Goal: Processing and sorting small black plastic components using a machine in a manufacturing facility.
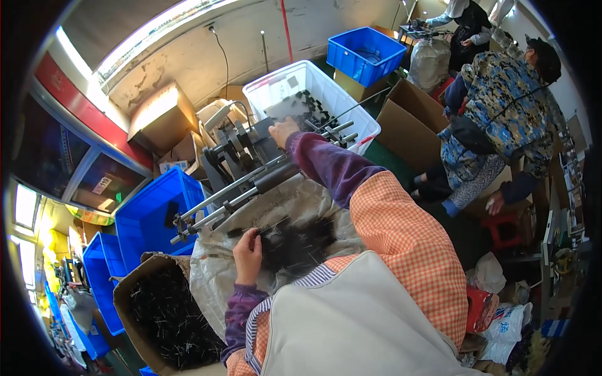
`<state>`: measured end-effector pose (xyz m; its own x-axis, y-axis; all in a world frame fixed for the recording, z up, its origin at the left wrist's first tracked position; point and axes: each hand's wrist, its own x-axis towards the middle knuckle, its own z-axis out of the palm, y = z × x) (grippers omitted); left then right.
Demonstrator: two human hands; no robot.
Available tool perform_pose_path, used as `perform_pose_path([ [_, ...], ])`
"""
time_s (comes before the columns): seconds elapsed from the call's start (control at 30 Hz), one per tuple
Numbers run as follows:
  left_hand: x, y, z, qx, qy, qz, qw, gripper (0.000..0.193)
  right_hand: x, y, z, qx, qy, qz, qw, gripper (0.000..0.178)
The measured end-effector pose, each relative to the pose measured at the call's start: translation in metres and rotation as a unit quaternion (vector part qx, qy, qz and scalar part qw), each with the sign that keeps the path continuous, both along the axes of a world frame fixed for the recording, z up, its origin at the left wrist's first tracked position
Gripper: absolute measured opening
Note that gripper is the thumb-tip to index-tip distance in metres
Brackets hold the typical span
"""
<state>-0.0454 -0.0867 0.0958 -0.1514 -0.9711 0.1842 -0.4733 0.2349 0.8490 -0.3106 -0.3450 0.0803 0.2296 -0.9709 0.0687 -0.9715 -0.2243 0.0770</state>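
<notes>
Just right of left hand (248, 257), dark bristly pile (295, 244) on pale sack (210, 266). Hand pinches small dark piece (264, 229); loose pinch could drop it. Right hand (283, 131) ahead, at machine (241, 143), grip unclear; purple sleeve (326, 160) near metal rods (216, 214) could snag.

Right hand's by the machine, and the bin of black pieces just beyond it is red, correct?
Wrong colour: the head view shows the bin is white. The right hand is by the machine, with that bin of black pieces just beyond.
</notes>
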Motion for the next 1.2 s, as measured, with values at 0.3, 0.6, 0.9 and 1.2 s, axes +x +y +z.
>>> perform_pose_path([
  [0.3, -0.005, -0.002, 0.001, 0.006, 0.000, -0.014, 1.000, 0.020, -0.050, 0.012, 0.036, -0.129, -0.092, -0.207, 0.965, 0.019],
  [0.6, -0.023, -0.018, 0.014, -0.072, -0.027, -0.005, 0.997, 0.020, 0.040, 0.156, 0.044, 0.226, -0.381, 0.301, 0.844, 0.033],
  [0.9, 0.019, -0.002, -0.065, -0.001, -0.321, -0.026, 0.947, 0.054, 0.040, 0.135, 0.024, 0.118, -0.371, 0.160, 0.907, 0.030],
  [1.2, 0.009, 0.003, -0.058, 0.059, -0.295, -0.054, 0.952, 0.036, 0.011, 0.041, 0.009, -0.104, -0.280, 0.004, 0.954, 0.025],
])
